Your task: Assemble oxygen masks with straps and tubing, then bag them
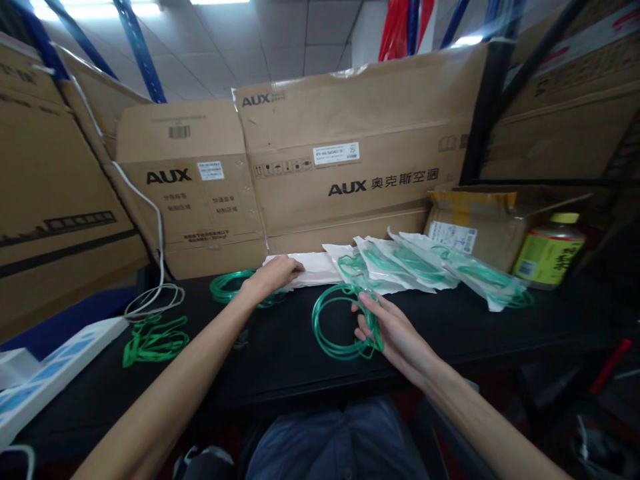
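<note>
My right hand [383,327] grips a coil of green transparent tubing [333,323] by its right side, holding it over the black table [280,360]. My left hand [276,275] is stretched forward, fingers curled down on a flat white plastic bag [313,270] at the back of the table. A second coil of green tubing [227,287] lies just left of that hand. Several white bags holding green tubing [425,267] are fanned out to the right of the flat bag.
AUX cardboard boxes [345,167] form a wall behind the table. A small taped box [475,227] and a yellow-lidded jar [547,253] stand at the right. Green bands [155,341], a white cable [155,293] and a white power strip [55,370] lie at the left.
</note>
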`<move>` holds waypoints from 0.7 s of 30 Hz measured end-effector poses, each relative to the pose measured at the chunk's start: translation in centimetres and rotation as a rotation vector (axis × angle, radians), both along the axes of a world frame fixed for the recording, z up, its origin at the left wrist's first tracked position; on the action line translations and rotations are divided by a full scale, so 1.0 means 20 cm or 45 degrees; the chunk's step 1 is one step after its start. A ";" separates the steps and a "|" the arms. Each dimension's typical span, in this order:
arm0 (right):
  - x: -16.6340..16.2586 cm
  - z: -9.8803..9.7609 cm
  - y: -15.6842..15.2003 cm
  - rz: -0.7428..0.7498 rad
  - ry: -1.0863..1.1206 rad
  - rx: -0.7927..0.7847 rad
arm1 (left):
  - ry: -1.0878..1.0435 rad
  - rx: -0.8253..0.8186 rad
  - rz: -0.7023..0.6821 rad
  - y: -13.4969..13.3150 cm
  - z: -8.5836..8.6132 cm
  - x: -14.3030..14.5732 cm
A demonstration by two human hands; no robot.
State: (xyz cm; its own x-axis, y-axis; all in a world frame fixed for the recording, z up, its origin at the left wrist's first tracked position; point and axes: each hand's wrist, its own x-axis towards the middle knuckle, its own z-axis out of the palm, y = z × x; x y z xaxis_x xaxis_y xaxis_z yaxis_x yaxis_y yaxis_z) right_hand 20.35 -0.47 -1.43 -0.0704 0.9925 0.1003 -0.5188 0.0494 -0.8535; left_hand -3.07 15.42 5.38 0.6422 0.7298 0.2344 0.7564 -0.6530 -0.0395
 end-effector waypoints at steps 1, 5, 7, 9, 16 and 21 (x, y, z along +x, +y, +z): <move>0.00 0.00 0.00 0.005 0.016 0.017 | -0.017 0.045 0.026 -0.01 0.02 -0.01; 0.02 0.01 -0.02 0.025 0.085 0.077 | -0.090 0.214 0.088 -0.05 0.14 -0.09; 0.04 0.01 -0.05 0.037 0.104 0.073 | -0.136 0.287 0.088 -0.10 0.19 -0.15; 0.06 0.01 -0.09 0.047 0.115 0.052 | -0.195 0.364 0.091 -0.17 0.21 -0.21; 0.20 -0.01 -0.27 0.051 0.088 -0.023 | -0.351 0.336 -0.188 -0.48 -0.02 -0.26; 0.25 -0.02 -0.34 0.009 0.048 -0.059 | -0.341 0.215 -0.191 -0.54 -0.12 -0.26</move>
State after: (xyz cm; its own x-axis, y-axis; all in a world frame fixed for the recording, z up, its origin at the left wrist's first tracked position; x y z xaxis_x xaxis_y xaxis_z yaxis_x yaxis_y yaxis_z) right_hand 25.33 -7.37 -1.80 -0.0741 0.9956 0.0572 -0.5511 0.0069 -0.8344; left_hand -8.35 4.69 3.03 0.6385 0.5688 0.5185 0.6508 -0.7586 0.0308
